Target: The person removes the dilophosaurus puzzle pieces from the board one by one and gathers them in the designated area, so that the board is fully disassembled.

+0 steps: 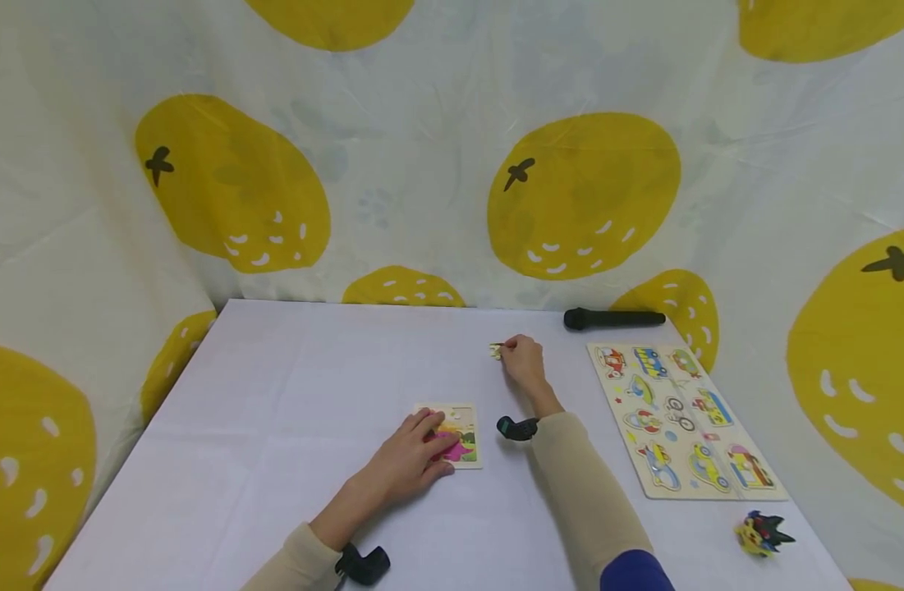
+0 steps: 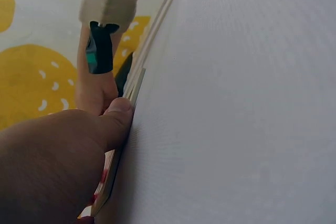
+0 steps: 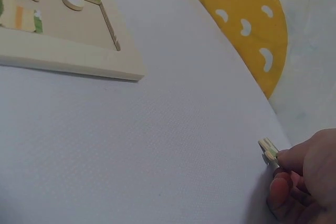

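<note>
A small wooden jigsaw puzzle [image 1: 468, 454] with a pink figure lies flat on the table. My left hand [image 1: 409, 460] rests on its left part, fingers over the picture; in the left wrist view the thumb [image 2: 118, 109] touches the board's edge. Farther back and to the right, my right hand [image 1: 524, 365] pinches a small puzzle piece [image 1: 495, 351] between thumb and fingers. The right wrist view has this piece [image 3: 269, 148] edge-on, close to the tabletop. There the puzzle's pale frame [image 3: 73, 61] surrounds some fitted pieces and a bare recess at one corner.
On the right lies a larger wooden puzzle board [image 1: 669, 435] with vehicle shapes. Behind it, a black microphone-like object [image 1: 614, 319] lies near the back edge. A small yellow and dark figurine [image 1: 762, 533] is at the front right. A patterned curtain [image 1: 422, 164] encloses the white table [image 1: 289, 394].
</note>
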The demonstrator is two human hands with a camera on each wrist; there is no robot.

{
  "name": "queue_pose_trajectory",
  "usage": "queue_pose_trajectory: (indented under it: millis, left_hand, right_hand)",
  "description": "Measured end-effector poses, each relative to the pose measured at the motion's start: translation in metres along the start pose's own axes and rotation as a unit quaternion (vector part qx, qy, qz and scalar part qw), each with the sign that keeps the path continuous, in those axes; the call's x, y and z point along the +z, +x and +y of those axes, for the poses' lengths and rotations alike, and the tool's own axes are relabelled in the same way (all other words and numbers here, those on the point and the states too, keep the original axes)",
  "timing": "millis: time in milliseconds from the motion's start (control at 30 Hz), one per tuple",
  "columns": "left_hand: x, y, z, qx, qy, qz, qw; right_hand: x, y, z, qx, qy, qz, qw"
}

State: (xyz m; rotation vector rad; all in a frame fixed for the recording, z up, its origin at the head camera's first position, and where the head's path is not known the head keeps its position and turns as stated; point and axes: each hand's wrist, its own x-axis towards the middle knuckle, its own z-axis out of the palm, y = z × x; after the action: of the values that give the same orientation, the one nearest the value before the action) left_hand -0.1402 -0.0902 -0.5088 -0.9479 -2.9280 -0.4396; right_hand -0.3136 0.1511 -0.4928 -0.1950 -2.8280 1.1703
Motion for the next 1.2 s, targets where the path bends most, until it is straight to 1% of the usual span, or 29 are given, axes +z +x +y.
queue_pose_trajectory:
  millis: [167, 400, 500, 600, 700, 800, 933, 1033, 1100, 1200]
  left_hand:
    - [0.0, 0.001, 0.001, -0.002, -0.003, -0.004, 1.0]
    - [-0.001, 0.001, 0.003, -0.002, -0.022, 0.005, 0.9997]
    - [-0.001, 0.001, 0.003, 0.002, -0.021, 0.008, 0.9997]
    - [-0.001, 0.002, 0.003, 0.003, -0.012, 0.008, 0.9999]
    - [-0.002, 0.002, 0.003, 0.002, 0.004, 0.007, 1.0]
    - [-0.004, 0.001, 0.002, 0.003, 0.021, 0.007, 0.9997]
    - [-0.007, -0.001, 0.002, 0.016, 0.032, 0.019, 0.9992]
    - [-0.009, -0.003, 0.001, 0.022, 0.02, 0.032, 0.999]
    - [-0.01, -0.006, 0.0, 0.02, 0.002, 0.033, 0.9992]
    - [-0.011, -0.009, 0.0, 0.012, -0.023, 0.03, 0.9992]
  right_hand:
    - [-0.003, -0.001, -0.001, -0.004, -0.006, 0.006, 1.0]
    - [-0.003, 0.001, 0.004, -0.012, -0.028, 0.008, 0.999]
    - [-0.003, 0.001, 0.006, -0.011, -0.027, 0.013, 0.999]
    - [-0.002, -0.001, 0.007, -0.013, -0.017, 0.022, 1.0]
    - [-0.001, -0.003, 0.007, -0.021, 0.002, 0.022, 1.0]
    - [-0.001, -0.008, 0.004, -0.032, 0.016, 0.017, 0.999]
    - [-0.001, -0.017, -0.002, -0.034, 0.025, 0.001, 0.999]
    - [-0.002, -0.025, -0.006, -0.035, 0.025, -0.014, 0.999]
    - [-0.003, -0.03, -0.008, -0.04, 0.026, -0.023, 0.999]
    - [-0.004, -0.039, -0.009, -0.058, 0.02, -0.031, 0.998]
